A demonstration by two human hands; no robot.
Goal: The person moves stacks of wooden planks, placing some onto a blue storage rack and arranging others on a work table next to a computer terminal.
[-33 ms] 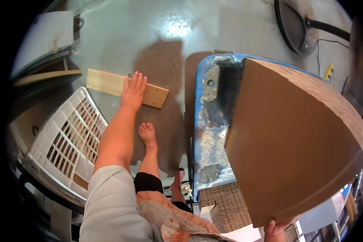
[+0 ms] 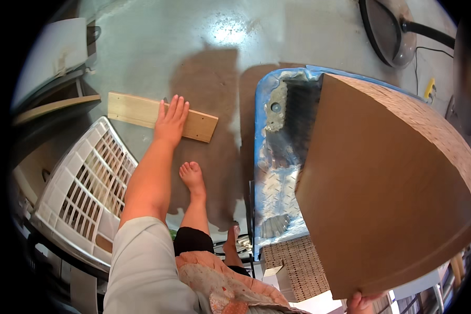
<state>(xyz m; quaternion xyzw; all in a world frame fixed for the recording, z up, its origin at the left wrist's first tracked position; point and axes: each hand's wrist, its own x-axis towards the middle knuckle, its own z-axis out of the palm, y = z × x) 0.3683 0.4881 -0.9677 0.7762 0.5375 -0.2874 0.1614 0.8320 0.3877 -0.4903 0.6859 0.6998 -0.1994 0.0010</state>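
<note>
My left hand reaches out with its fingers flat and slightly apart over a narrow, pale wooden board. The board has small dark holes near its ends, and my palm covers part of its middle. I cannot tell how firmly the hand presses on it. At the lower right, my right hand grips the near edge of a large, flat brown panel, thumb at the edge; most of its fingers are hidden. The panel is tilted over a blue-rimmed metal cart with a tread-plate bed.
A white slatted plastic basket stands at the left. Woven-patterned tan material borders the panel's far side, and a woven-textured box sits below the cart. A round black-rimmed object is at the upper right. My bare foot rests on the floor.
The view has shifted slightly. The panel appears a little farther right and lower, and the wooden board's left end slightly farther left. Both hands keep their places on the board and the panel.
</note>
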